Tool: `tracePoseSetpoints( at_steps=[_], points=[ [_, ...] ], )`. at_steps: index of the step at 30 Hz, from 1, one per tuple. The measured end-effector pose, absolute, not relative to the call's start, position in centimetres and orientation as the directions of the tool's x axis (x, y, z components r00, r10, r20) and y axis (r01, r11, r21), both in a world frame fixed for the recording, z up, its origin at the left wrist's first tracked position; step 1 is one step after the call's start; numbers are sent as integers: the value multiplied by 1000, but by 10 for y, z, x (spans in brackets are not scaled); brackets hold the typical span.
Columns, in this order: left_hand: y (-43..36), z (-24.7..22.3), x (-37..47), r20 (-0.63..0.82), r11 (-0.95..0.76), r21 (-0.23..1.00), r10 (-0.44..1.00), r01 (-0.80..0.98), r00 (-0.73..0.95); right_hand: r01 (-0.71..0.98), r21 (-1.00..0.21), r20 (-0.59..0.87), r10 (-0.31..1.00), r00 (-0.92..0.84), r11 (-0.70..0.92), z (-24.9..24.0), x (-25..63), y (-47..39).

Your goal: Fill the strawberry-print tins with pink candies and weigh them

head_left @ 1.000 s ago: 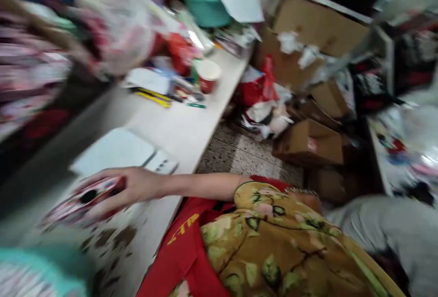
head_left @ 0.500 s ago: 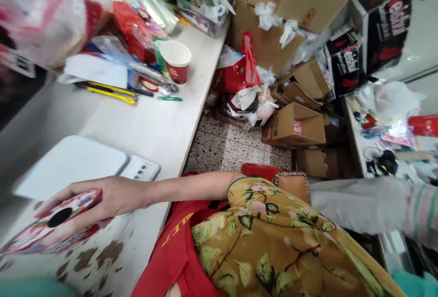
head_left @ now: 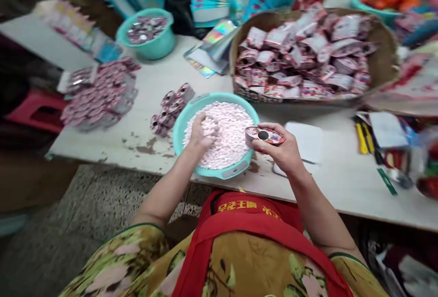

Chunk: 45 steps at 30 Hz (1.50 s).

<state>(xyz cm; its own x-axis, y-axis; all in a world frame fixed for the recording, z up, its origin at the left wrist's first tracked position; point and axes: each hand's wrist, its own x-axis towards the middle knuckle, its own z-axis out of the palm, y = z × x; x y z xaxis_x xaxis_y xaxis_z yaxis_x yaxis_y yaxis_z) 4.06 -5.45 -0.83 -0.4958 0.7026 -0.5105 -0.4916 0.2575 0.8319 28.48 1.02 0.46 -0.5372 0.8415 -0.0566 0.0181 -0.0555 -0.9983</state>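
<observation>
My left hand [head_left: 197, 136] is inside a turquoise plastic bowl [head_left: 181, 155], its fingers curled round a handful of small pale pink pellets [head_left: 232, 126]. More of these pellets fill the bowl. Over the table by the bowl's right rim, my right hand [head_left: 282, 144] grips a small oval printed box [head_left: 252, 138] between thumb and fingers. A black round spot, perhaps a hole, shows on the box's upper face. Left of the bowl stands a small group of similar boxes [head_left: 176, 105], dark openings showing.
A big cardboard tray [head_left: 383, 59] heaped with printed boxes stands behind. Packed boxes [head_left: 102, 96] are massed at the left. A smaller turquoise bowl [head_left: 153, 48] holds shiny pieces. At right lie white phones [head_left: 304, 139], yellow cutters [head_left: 362, 137] and a green strip [head_left: 386, 180].
My view has swung from the table's right side to the bowl. The oval box, earlier under a hand near the phones, is now held up beside the bowl. My left hand has come into view.
</observation>
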Motion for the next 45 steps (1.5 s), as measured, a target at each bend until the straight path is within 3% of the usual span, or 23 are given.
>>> tracePoseSetpoints(
  at_steps=[4, 11, 22, 37, 45],
  points=[
    [-48, 7, 38, -409, -26, 784, 730, -620, -547, 93, -993, -17, 721, -693, 66, 9, 232, 5],
    [-41, 22, 58, -214, -295, 800, 673, -523, -708, 230, -916, 35, 638, -769, 328, -5, 175, 6],
    [-33, 1, 57, -189, -261, 855, 649, -448, -737, 399, -863, -83, 692, -718, 310, -7, 173, 15],
    [-29, 10, 63, -193, -207, 878, 671, -431, -716, 418, -825, -62, 673, -737, 381, -8, 174, 14],
    [-26, 19, 65, -183, -230, 844, 726, -485, -663, 308, -906, -29, 682, -731, 292, -7, 179, 12]
  ],
)
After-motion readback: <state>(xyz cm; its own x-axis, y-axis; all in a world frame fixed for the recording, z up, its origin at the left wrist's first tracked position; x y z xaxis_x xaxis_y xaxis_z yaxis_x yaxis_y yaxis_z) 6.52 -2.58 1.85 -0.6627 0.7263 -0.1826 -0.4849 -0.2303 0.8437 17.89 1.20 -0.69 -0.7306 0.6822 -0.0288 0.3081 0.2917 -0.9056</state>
